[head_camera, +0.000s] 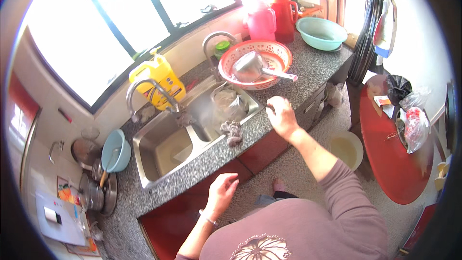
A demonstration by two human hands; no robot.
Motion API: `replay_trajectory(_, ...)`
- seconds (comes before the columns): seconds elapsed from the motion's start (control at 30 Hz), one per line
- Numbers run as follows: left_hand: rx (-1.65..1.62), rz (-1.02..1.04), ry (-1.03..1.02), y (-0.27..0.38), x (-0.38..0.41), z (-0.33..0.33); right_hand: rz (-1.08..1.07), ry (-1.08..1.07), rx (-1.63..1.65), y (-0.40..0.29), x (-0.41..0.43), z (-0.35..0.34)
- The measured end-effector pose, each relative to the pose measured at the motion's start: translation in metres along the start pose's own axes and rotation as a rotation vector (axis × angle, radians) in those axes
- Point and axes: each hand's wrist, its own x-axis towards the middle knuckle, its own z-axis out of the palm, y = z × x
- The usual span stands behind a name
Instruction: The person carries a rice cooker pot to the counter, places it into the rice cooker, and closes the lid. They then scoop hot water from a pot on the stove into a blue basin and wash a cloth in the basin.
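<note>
My right hand (281, 115) is over the granite counter's front edge, below a patterned enamel basin (265, 48); its fingers are curled, and whether they hold anything is unclear. My left hand (223, 189) hangs in front of the red cabinet doors with fingers apart and nothing in it. A metal dipper (249, 66) lies upside down in the enamel basin. Between my hands, a crumpled grey cloth (232, 133) lies on the edge of the steel double sink (144, 168). A filled plastic bag (227, 104) sits in the right bowl, and cloudy water stands in the left one.
A yellow jug (158, 79) stands behind the curved faucet (131, 104). A blue bowl (116, 151) and pots (90, 191) are at left. Red jugs (283, 14) and a green basin (321, 34) stand at back right. A bucket (346, 150) is beside the red table (393, 173).
</note>
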Motion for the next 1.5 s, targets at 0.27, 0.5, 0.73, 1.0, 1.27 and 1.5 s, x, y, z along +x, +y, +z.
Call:
replay_trajectory(0.27,-0.531,-0.180,-0.095,-0.003,0.212,0.055,-0.194,-0.014,-0.418,0.072,0.105,0.019)
replay_trajectory(0.5,-0.495,-0.206,-0.170,-0.006,0.297,0.096,-0.077,0.145,-0.030,0.059,0.047,0.031)
replay_trajectory(0.73,-0.145,0.507,-0.514,0.016,0.280,0.183,0.604,0.272,-0.102,0.081,-0.083,-0.004)
replay_trajectory(1.0,-0.271,0.212,-1.007,0.023,0.245,0.298,1.606,0.539,-0.085,0.189,-0.297,-0.032)
replay_trajectory(1.27,-0.121,0.244,-1.121,-0.031,0.203,0.480,1.891,0.530,-0.019,0.349,-0.447,-0.048)
replay_trajectory(1.5,-0.130,-0.403,-1.066,-0.139,0.154,0.663,1.974,0.541,-0.147,0.447,-0.499,-0.054)
